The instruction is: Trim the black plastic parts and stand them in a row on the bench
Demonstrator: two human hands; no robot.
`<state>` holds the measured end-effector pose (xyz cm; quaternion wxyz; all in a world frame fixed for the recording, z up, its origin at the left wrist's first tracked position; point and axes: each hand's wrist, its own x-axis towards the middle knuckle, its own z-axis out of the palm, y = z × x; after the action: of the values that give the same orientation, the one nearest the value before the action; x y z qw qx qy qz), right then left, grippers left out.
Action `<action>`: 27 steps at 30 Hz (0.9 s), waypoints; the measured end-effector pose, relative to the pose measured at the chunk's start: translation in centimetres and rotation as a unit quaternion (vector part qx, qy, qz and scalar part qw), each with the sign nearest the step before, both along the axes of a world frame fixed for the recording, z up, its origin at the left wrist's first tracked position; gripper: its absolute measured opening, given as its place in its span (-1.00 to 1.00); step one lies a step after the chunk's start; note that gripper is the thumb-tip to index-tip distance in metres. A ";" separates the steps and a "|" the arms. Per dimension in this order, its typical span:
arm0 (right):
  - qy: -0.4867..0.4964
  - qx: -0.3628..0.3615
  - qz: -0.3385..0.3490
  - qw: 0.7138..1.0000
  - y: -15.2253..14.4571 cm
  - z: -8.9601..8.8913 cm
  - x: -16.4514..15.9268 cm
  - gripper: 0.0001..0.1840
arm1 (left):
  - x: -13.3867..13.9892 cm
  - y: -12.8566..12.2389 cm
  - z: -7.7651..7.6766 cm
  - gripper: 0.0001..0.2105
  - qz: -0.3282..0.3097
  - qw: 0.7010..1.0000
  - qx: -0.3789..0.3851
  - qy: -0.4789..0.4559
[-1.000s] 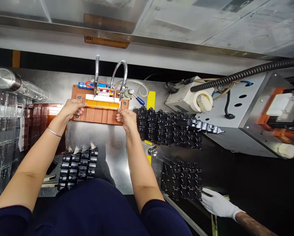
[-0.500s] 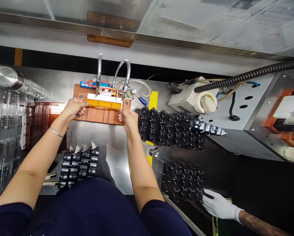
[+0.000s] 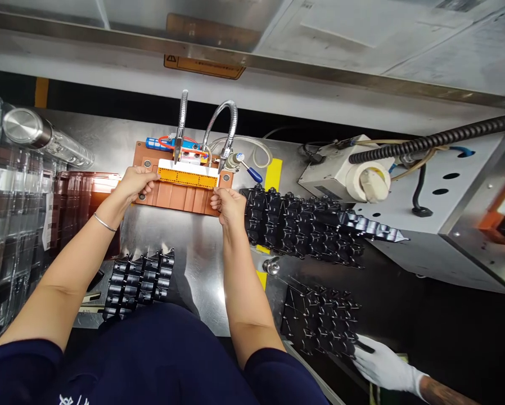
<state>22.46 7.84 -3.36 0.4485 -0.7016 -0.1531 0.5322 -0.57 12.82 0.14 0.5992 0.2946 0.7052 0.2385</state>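
Note:
An orange perforated strip [image 3: 187, 177] stretches between my two hands, in front of a white block on a copper-coloured fixture [image 3: 176, 198]. My left hand [image 3: 140, 181] pinches its left end between thumb and fingers. At the right end, my right hand [image 3: 229, 202] is closed in a pinch, its fingers curled. Two flexible metal nozzles [image 3: 227, 147] bend down toward the white block just behind the strip. A blue-handled lever [image 3: 252, 172] sticks out at the fixture's right. Whether the strip rests on the fixture I cannot tell.
Black moulded parts [image 3: 298, 222] stand in rows right of the fixture, with another group [image 3: 140, 281] near my body. A co-worker's white-gloved hand [image 3: 387, 365] touches more black parts [image 3: 322, 318]. A bottle [image 3: 45, 138] and clear trays [image 3: 8, 225] are at left, a grey machine [image 3: 337, 169] at right.
The whole view has shifted slightly, so things appear a little further right. Both hands keep their places at the strip's ends. The gloved hand stays by the black parts.

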 end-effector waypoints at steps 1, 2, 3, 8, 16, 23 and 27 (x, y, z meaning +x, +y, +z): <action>0.000 0.000 -0.001 1.000 0.0 0.0 0.0 -0.82 | 0.0 0.0 0.0 -0.74 0.000 1.000 0.000 -0.001; 0.000 0.000 -0.002 1.000 0.1 0.0 0.0 -0.82 | 0.0 0.0 0.0 -0.75 0.000 1.000 0.000 -0.001; 0.000 -0.001 -0.003 1.000 0.1 0.1 0.0 -0.83 | 0.0 0.0 0.0 -0.75 0.000 1.000 -0.001 -0.001; 0.004 -0.009 -0.005 1.000 0.0 0.2 -0.2 -0.81 | 0.0 0.1 -0.1 -0.76 -0.001 1.000 -0.007 -0.003; 0.051 -0.057 0.037 0.996 0.4 0.0 1.6 -0.80 | -1.6 1.2 -0.8 -0.76 -0.048 0.995 -0.064 -0.052; -0.003 0.005 0.009 1.000 -8.9 1.1 -2.0 -0.73 | -2.9 0.3 -0.2 -0.82 -0.052 0.994 -0.038 -0.084; -0.109 -0.032 0.226 0.968 -21.1 0.5 -8.3 -0.24 | -2.5 -2.3 0.5 -0.86 -0.010 0.998 0.024 -0.059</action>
<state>14.15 -13.30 -2.87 0.2745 -0.7166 -0.3381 0.5448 -3.03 10.54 0.68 0.6353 0.3013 0.6594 0.2661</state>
